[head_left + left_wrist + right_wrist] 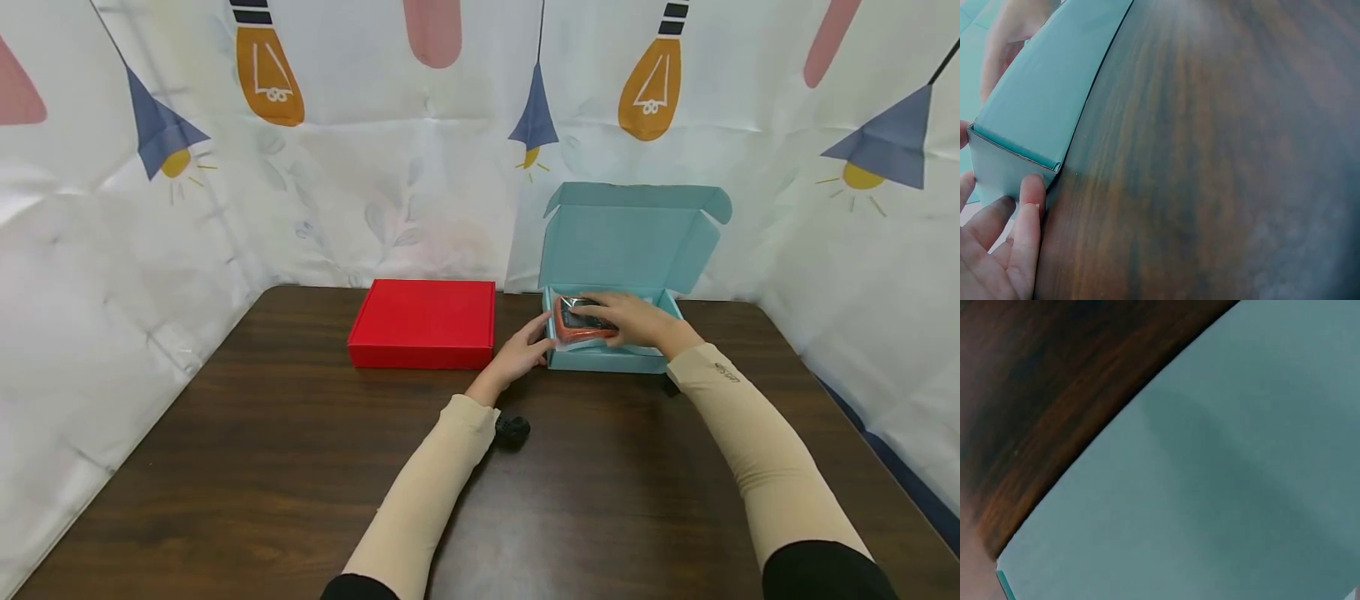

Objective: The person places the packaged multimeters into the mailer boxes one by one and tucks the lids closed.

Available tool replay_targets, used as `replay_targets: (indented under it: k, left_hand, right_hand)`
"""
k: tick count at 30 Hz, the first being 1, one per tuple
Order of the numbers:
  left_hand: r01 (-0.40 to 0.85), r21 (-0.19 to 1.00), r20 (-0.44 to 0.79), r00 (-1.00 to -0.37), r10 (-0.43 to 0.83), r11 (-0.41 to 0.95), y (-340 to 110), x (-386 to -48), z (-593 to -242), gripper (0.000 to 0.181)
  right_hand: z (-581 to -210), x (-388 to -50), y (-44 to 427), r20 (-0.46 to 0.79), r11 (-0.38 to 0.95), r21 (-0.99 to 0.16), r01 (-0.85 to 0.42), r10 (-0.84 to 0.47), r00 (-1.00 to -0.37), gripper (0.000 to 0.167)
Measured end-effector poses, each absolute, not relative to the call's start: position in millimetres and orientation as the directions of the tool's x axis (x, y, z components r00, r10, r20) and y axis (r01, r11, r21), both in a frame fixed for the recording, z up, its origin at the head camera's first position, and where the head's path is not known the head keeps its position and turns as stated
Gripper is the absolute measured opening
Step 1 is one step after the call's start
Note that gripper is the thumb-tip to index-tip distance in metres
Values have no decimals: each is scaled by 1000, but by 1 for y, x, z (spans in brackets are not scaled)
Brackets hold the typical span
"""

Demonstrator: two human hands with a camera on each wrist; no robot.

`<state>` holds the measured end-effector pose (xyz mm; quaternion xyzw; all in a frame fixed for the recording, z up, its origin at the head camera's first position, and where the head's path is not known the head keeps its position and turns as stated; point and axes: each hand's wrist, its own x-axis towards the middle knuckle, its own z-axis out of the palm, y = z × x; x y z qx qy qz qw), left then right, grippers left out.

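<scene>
A light blue box stands with its lid raised. In its left part lies a red-orange and black item in clear wrapping. My right hand reaches in from the right and grips this item, fingers over its top. My left hand is at the box's left side; in the left wrist view the left hand touches the end wall of the box with extended fingers. The right wrist view shows a close blue box surface, without the right fingers.
A closed red box stands left of the blue one on the dark wooden table. Behind the table hangs a white patterned cloth. A small black object is beside my left wrist.
</scene>
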<state>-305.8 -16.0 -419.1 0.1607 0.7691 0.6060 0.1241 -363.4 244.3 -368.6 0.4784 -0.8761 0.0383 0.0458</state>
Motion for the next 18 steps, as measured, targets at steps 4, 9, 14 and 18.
replay_targets:
  k: [4,9,14,18]
  left_hand:
    - [93,969,-4,-919,394,227,-15,-306,-418,63]
    - [91,966,-13,-918,396,241,-14,-307,-419,64]
    - [91,964,-17,-918,395,252,-17,-306,-417,62]
    - [88,963,-20,-918,396,253,-16,-307,-419,62]
  right_hand:
    - [-371,-363,248,129,550,-32,-834,-826,-549,75]
    - [-373,-359,248,133,592,-63,-803,-793,-595,75]
    - [-376,-355,241,110,661,-119,-741,-733,-671,74]
    - [-378,-355,240,66,701,-157,-695,-695,-716,73]
